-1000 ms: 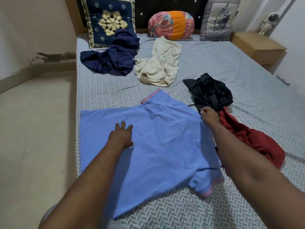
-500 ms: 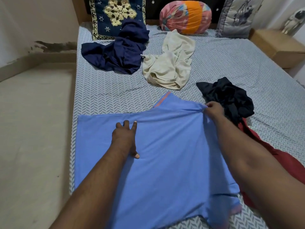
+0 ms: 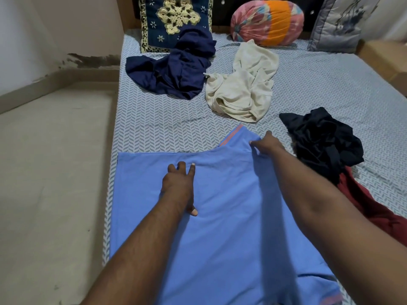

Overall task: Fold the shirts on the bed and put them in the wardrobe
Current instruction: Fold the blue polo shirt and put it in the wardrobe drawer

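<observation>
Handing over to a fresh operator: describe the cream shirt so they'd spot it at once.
On the bed, find the round pink-and-orange cushion at its head end. The cream shirt lies crumpled just in front of it. It is the only pale garment: the navy shirt on its left and the black shirt nearer on its right are dark.

A navy embroidered pillow (image 3: 174,16), pink-orange bolster (image 3: 267,23) and grey cushion (image 3: 339,20) line the dark headboard (image 3: 221,7).
</observation>
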